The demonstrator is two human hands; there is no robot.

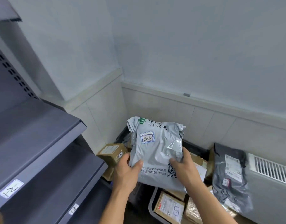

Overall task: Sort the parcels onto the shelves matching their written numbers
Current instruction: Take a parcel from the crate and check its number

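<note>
Partly under parcel (155, 147), boxes (111, 153), perhaps numbered.

The grey bag (156, 147) in the middle of the frame was thin plastic, soft and wrinkly, with a little shine on its folds. Its small label (147, 138) was white paper. The shelves (33, 126) on the left were dark metal, smooth and dull. The boxes (111, 153) low down were brown cardboard, dull. The dark bag (228, 183) on the right was shiny, crinkled plastic. The wall (187, 46) above looked painted and dull.
</note>
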